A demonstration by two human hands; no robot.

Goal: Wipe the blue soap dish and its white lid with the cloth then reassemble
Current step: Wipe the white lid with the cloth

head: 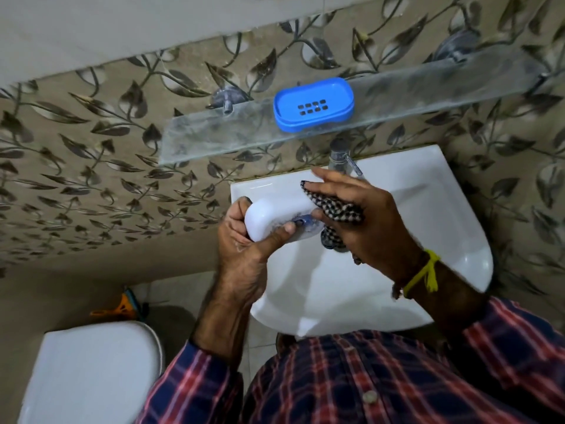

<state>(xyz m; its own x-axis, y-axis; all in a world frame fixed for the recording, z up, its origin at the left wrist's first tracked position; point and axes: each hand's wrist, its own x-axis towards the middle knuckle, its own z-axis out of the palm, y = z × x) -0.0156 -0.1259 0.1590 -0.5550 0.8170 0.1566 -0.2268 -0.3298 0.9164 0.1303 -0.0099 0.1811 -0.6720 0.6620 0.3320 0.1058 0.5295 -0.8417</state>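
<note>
The blue soap dish (314, 104), with drain holes in its floor, rests on the glass shelf (214, 133) against the wall. Over the sink, my left hand (244, 246) grips the white lid (269, 218) by its left end. My right hand (363, 218) holds the black-and-white checked cloth (334, 212) pressed against the lid's right end. Part of the cloth hangs below my palm and the lid's right end is hidden behind it.
A white wash basin (428, 228) lies under my hands, with a chrome tap (342, 157) at its back edge. A white toilet (91, 371) stands at lower left, and an orange and teal object (125, 307) lies on the floor behind it. The wall has leaf-patterned tiles.
</note>
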